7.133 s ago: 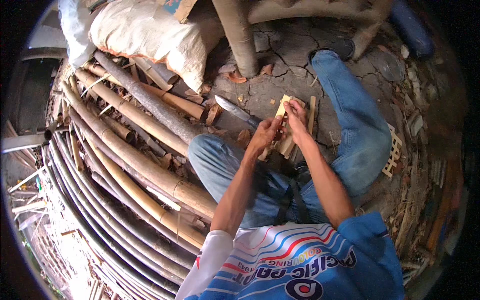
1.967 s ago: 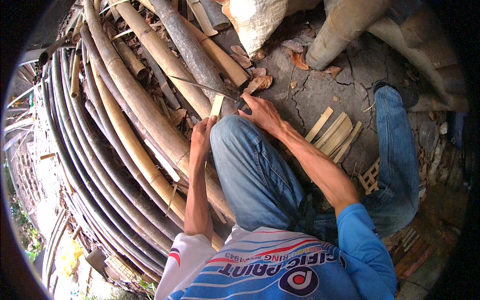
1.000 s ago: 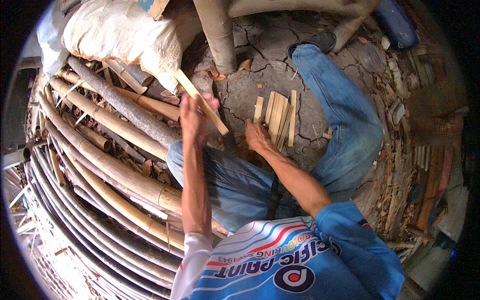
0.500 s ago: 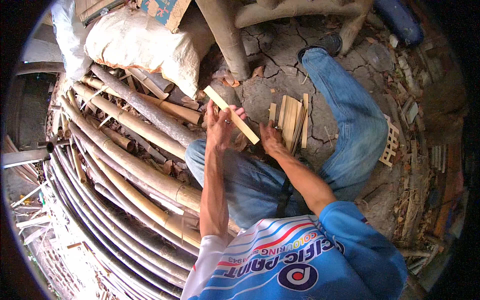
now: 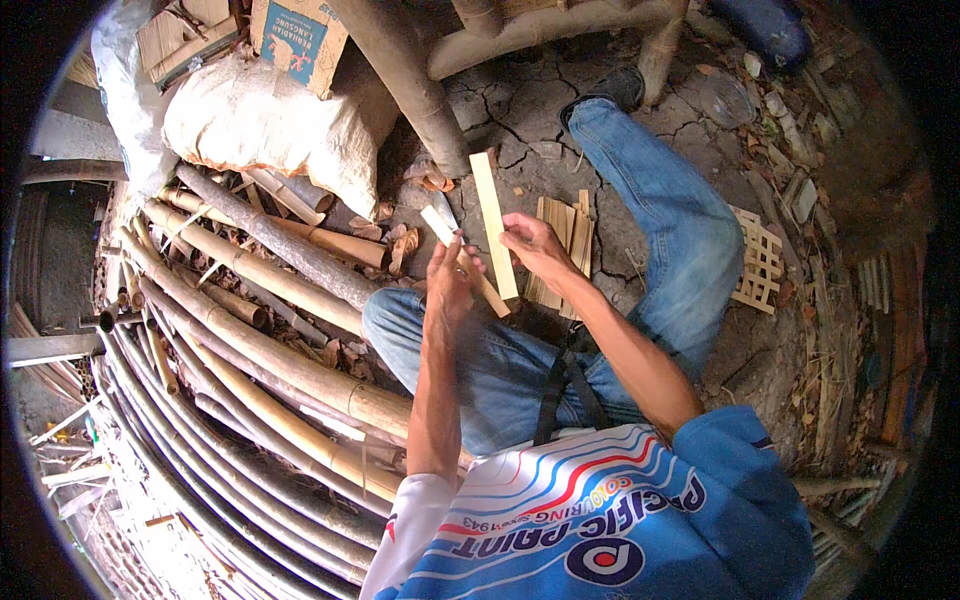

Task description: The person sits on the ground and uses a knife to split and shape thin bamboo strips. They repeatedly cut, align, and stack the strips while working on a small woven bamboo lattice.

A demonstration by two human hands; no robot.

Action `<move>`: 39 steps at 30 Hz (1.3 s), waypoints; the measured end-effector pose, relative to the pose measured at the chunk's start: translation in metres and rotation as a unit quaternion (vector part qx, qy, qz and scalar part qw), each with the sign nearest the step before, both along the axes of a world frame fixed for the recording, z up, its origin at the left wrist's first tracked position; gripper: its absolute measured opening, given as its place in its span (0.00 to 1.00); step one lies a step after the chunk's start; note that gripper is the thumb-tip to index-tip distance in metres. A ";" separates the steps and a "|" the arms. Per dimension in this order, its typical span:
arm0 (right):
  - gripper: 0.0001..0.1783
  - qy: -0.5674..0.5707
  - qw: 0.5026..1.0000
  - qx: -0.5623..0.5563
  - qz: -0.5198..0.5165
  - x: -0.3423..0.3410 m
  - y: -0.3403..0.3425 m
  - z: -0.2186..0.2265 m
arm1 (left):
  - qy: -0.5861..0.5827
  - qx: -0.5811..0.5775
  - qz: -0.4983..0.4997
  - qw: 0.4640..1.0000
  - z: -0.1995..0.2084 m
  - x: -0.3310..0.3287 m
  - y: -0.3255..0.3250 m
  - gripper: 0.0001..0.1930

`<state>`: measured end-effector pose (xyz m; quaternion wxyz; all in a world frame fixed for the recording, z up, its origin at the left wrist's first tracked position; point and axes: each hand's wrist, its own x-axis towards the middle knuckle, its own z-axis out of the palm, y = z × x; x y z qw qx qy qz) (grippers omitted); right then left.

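Observation:
My left hand [image 5: 452, 282] is closed around a short, flat bamboo strip [image 5: 438, 226], which slants from upper left to lower right. Beside it my right hand [image 5: 538, 245] pinches a second pale strip [image 5: 486, 195] by its edge, holding it nearly upright. The two strips are close together at their lower ends. To the right of that hand, a small pile of similar strips [image 5: 550, 215] lies on the cracked ground, partly hidden behind my fingers and forearm.
Long bamboo poles [image 5: 300, 345] fill the left side. A white sack [image 5: 270, 125] with a cardboard box [image 5: 298, 45] on it stands at the far left, near a thick bamboo leg [image 5: 415, 90]. A slatted lattice piece [image 5: 757, 262] rests right of my bent leg [image 5: 690, 220].
My right hand has come up from the strip pile with a strip in it, moving toward my left hand. The left hand's strip has shifted slightly lower.

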<state>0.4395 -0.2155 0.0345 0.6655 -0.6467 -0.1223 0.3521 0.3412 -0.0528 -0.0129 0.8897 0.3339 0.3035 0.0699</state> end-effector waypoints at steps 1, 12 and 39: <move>0.14 -0.016 1.000 0.010 -0.004 -0.006 -0.005 -0.002 | 0.001 -0.011 -0.015 1.000 -0.001 0.001 -0.005 0.14; 0.16 -0.141 0.985 -0.099 0.034 -0.022 -0.030 -0.055 | 0.015 0.087 -0.085 0.993 0.006 0.017 -0.026 0.16; 0.15 -0.131 0.987 -0.083 -0.043 -0.023 -0.028 -0.056 | -0.007 0.124 -0.074 0.990 -0.004 0.025 -0.026 0.07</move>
